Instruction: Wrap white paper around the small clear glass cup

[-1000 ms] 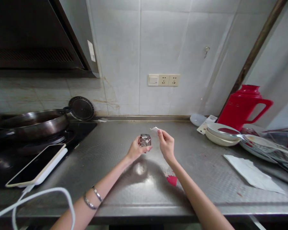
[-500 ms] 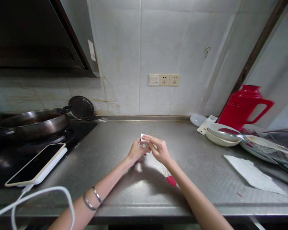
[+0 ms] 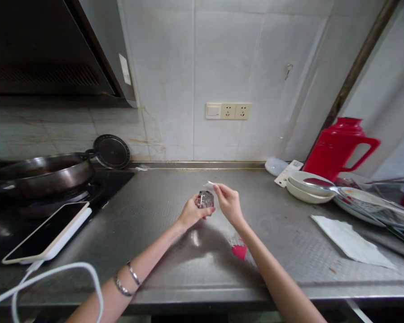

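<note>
My left hand (image 3: 189, 213) grips a small clear glass-like object (image 3: 205, 199) above the steel counter (image 3: 175, 251). My right hand (image 3: 228, 204) pinches a small white scrap (image 3: 208, 185) just above and right of that object. Both hands hover over the middle of the counter, close together. A small red piece (image 3: 239, 250) lies on the counter below my right wrist. Two bracelets (image 3: 128, 280) sit on my left forearm.
A dark pan (image 3: 40, 172) sits on the stove at the left, with a phone (image 3: 43, 232) and white cable (image 3: 54, 278) in front. At the right stand a red jug (image 3: 340, 146), stacked plates (image 3: 306, 187) and a white napkin (image 3: 352, 242).
Half a second ago my hands were pressed together around the clear object. Now my right hand has lifted off, holding the white scrap above it.
</note>
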`<action>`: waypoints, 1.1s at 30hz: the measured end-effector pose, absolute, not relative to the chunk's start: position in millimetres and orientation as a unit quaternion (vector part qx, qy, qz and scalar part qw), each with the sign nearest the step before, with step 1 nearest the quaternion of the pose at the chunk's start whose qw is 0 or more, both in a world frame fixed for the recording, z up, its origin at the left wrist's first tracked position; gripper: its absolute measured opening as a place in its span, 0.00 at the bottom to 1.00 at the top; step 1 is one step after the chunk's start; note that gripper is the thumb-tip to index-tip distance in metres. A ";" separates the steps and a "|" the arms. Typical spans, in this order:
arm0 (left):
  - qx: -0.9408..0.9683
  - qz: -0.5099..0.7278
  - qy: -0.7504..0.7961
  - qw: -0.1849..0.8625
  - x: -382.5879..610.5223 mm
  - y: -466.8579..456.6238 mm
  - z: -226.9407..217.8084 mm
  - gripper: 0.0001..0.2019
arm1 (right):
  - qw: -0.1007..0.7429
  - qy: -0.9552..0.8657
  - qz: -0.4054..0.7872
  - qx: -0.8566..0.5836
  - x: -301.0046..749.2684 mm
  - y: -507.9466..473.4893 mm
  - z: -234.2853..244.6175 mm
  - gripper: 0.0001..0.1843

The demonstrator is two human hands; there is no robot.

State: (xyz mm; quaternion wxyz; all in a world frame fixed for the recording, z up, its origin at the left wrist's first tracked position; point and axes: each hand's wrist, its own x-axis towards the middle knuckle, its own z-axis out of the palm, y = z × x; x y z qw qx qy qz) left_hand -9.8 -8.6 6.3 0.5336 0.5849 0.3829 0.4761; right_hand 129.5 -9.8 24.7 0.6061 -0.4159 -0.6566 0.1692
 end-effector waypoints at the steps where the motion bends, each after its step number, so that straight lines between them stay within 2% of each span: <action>1: 0.585 0.477 0.375 0.538 -10.1 -9.2 7.2 0.26 | 0.587 -0.680 0.177 -0.402 128.0 -11.0 24.4 0.18; 3: 0.580 0.483 0.362 0.546 -11.7 -9.7 9.9 0.26 | 0.567 -0.709 0.187 -0.374 124.4 -14.8 24.9 0.17; 9: 0.570 0.489 0.350 0.560 -16.6 -7.8 13.6 0.24 | 0.584 -0.718 0.176 -0.335 118.9 -26.6 31.4 0.15; 16: 0.562 0.517 0.345 0.546 -19.5 -2.1 11.6 0.25 | 0.574 -0.687 0.240 -0.375 130.4 -23.1 33.2 0.20; 19: 0.566 0.526 0.349 0.531 -21.1 0.2 11.6 0.25 | 0.618 -0.629 0.281 -0.380 136.1 -12.8 30.5 0.21; 23: 0.586 0.516 0.358 0.512 -19.7 -1.1 9.6 0.29 | 0.683 -0.539 0.273 -0.410 136.7 0.9 24.2 0.22; 30: 0.612 0.534 0.320 0.488 -16.7 -3.9 8.7 0.32 | 0.590 -0.569 0.456 -0.346 123.6 -7.4 25.0 0.20; 33: 0.608 0.532 0.317 0.497 -17.2 -0.8 9.0 0.32 | 0.557 -0.610 0.482 -0.293 121.5 -14.0 28.0 0.24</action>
